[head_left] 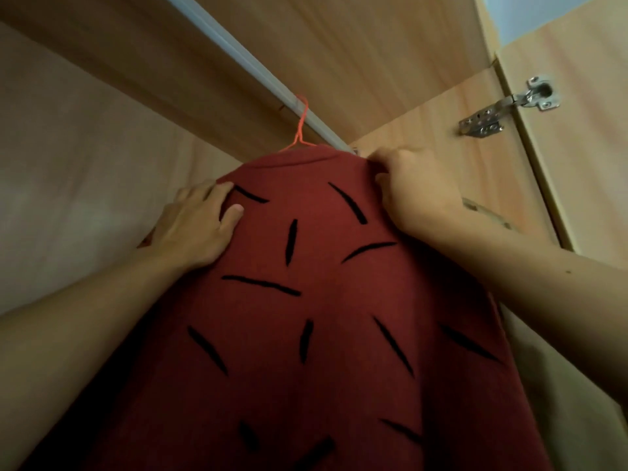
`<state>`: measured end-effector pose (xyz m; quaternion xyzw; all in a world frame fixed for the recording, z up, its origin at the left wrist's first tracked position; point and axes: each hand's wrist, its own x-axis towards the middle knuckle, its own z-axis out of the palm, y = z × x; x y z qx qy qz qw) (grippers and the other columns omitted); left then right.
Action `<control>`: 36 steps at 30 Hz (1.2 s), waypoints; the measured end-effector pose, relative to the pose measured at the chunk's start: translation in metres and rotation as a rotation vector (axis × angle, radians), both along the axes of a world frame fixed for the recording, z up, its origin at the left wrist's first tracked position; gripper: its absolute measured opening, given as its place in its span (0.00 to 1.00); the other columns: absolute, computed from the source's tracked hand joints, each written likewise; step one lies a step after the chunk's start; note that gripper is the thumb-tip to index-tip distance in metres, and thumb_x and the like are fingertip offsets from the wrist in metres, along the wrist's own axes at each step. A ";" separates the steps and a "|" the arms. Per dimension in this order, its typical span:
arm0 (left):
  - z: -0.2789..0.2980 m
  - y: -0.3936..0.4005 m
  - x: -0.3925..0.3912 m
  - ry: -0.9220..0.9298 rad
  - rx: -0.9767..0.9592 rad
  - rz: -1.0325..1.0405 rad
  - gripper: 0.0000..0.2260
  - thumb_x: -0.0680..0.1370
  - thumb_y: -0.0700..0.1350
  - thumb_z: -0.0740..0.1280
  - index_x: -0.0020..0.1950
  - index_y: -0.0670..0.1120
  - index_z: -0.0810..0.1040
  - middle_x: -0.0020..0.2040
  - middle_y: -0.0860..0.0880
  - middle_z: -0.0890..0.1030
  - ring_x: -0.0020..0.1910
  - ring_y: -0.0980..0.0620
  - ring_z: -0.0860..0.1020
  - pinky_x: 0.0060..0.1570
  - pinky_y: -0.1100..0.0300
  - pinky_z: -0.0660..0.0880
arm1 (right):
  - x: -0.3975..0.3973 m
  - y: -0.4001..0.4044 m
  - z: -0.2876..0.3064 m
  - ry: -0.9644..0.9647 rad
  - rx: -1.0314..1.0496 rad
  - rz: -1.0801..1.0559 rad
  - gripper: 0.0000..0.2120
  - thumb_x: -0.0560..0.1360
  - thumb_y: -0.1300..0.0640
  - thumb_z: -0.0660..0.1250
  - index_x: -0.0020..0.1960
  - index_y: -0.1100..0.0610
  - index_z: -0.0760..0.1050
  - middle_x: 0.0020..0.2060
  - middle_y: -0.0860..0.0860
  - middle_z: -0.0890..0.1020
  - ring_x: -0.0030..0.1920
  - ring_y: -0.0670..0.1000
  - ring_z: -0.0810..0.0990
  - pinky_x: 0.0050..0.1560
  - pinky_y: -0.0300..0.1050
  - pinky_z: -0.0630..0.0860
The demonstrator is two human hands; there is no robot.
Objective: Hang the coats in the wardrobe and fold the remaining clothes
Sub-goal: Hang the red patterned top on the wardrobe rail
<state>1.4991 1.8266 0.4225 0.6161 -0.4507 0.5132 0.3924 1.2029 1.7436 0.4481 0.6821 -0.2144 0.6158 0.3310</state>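
Hanging now: red coat [326, 300] w/ black dashes is on orange hanger [299, 130], hook over the grey-white rail [258, 68] inside wardrobe [390, 62]; coat fills centre of view, near the camera.
Left hand [197, 229]: lies on left shoulder of coat, fingers reach over the shoulder edge, thumb flat on front cloth; looks like a light hold, not a clench.
Right hand [411, 192]: at right shoulder, close to collar, fingers curled and pinching the cloth there.
Step in hand (my judgement): settling coat on hanger, both shoulders being set straight.
How to do well: pull both shoulders down evenly so the hanger ends sit inside the shoulders, approx. symmetric; keep collar centred under hook; do not tug one side only, wire hanger can tip or slip off rail; let go only when coat hangs level.
Container: wardrobe, wooden walls and top panel; door open at far right, metal hinge [509, 107] visible.
Contents: only this coat + hanger seen on rail; right wall is just beside the coat; lower part of wardrobe hidden by coat, cannot tell what is there.
Other clothes: not in view.
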 end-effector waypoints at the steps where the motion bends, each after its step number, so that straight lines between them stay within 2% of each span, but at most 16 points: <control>1: -0.001 -0.005 -0.001 0.009 0.016 -0.014 0.26 0.82 0.58 0.53 0.78 0.50 0.62 0.77 0.43 0.65 0.73 0.39 0.64 0.71 0.43 0.64 | -0.004 -0.003 0.000 -0.003 -0.012 -0.011 0.15 0.78 0.62 0.59 0.63 0.54 0.76 0.53 0.59 0.79 0.54 0.63 0.78 0.53 0.57 0.77; 6: -0.004 -0.033 -0.004 0.070 0.089 -0.113 0.27 0.82 0.60 0.54 0.80 0.53 0.57 0.80 0.46 0.58 0.76 0.41 0.61 0.73 0.45 0.62 | -0.019 -0.019 0.011 -0.029 -0.050 -0.069 0.15 0.79 0.62 0.61 0.63 0.52 0.78 0.50 0.58 0.78 0.49 0.61 0.78 0.42 0.46 0.70; 9: -0.004 -0.055 -0.006 0.080 0.142 -0.152 0.28 0.82 0.60 0.54 0.80 0.55 0.54 0.81 0.47 0.54 0.77 0.41 0.59 0.74 0.44 0.61 | -0.023 -0.029 0.014 -0.015 -0.056 -0.085 0.16 0.79 0.62 0.61 0.62 0.51 0.79 0.46 0.55 0.76 0.47 0.60 0.77 0.43 0.49 0.73; 12: -0.002 -0.081 -0.011 0.134 0.194 -0.203 0.28 0.82 0.60 0.53 0.81 0.56 0.52 0.82 0.48 0.52 0.78 0.42 0.57 0.75 0.44 0.59 | -0.023 -0.042 0.011 -0.016 -0.077 -0.161 0.14 0.79 0.62 0.60 0.59 0.50 0.79 0.43 0.53 0.72 0.41 0.56 0.73 0.37 0.47 0.71; 15: 0.002 -0.114 -0.020 0.190 0.252 -0.267 0.27 0.83 0.59 0.53 0.81 0.58 0.50 0.82 0.50 0.48 0.80 0.44 0.52 0.77 0.46 0.54 | -0.026 -0.056 0.005 -0.007 -0.063 -0.254 0.12 0.78 0.62 0.60 0.57 0.52 0.78 0.44 0.55 0.73 0.41 0.58 0.75 0.35 0.46 0.69; 19: 0.000 -0.163 -0.030 0.249 0.274 -0.334 0.27 0.83 0.58 0.52 0.81 0.59 0.47 0.82 0.50 0.44 0.80 0.44 0.50 0.78 0.46 0.52 | -0.030 -0.078 -0.006 0.005 -0.029 -0.304 0.10 0.79 0.60 0.59 0.58 0.53 0.75 0.48 0.54 0.72 0.45 0.59 0.75 0.39 0.47 0.70; 21: -0.003 -0.188 -0.031 0.263 0.272 -0.348 0.26 0.84 0.58 0.50 0.81 0.59 0.46 0.82 0.50 0.44 0.80 0.43 0.51 0.77 0.44 0.54 | -0.028 -0.087 -0.010 -0.010 -0.102 -0.394 0.09 0.80 0.56 0.59 0.58 0.55 0.74 0.53 0.54 0.72 0.51 0.58 0.74 0.46 0.51 0.71; 23: -0.009 -0.208 -0.029 0.270 0.230 -0.360 0.26 0.83 0.59 0.49 0.81 0.60 0.46 0.82 0.49 0.46 0.80 0.43 0.52 0.76 0.43 0.55 | -0.024 -0.095 -0.011 0.025 -0.253 -0.527 0.15 0.81 0.49 0.57 0.61 0.57 0.74 0.59 0.55 0.74 0.57 0.58 0.72 0.55 0.56 0.66; 26: -0.010 -0.218 -0.020 0.253 0.176 -0.355 0.25 0.83 0.61 0.48 0.80 0.62 0.47 0.82 0.49 0.48 0.79 0.42 0.53 0.76 0.41 0.56 | -0.020 -0.098 -0.013 0.148 -0.376 -0.563 0.26 0.80 0.41 0.53 0.68 0.58 0.72 0.62 0.55 0.75 0.61 0.59 0.73 0.59 0.56 0.65; 32: -0.018 -0.213 -0.020 0.302 0.218 -0.334 0.26 0.83 0.59 0.49 0.80 0.61 0.44 0.82 0.46 0.46 0.79 0.39 0.52 0.76 0.41 0.55 | -0.013 -0.101 -0.013 0.196 -0.340 -0.586 0.38 0.75 0.29 0.54 0.66 0.60 0.73 0.64 0.57 0.74 0.63 0.60 0.71 0.62 0.56 0.66; 36: -0.057 -0.198 -0.026 0.276 0.256 -0.191 0.29 0.83 0.61 0.47 0.80 0.56 0.39 0.82 0.47 0.42 0.80 0.41 0.49 0.76 0.41 0.54 | -0.009 -0.094 -0.018 0.217 -0.233 -0.614 0.44 0.73 0.26 0.52 0.68 0.62 0.70 0.67 0.58 0.71 0.66 0.61 0.68 0.66 0.58 0.64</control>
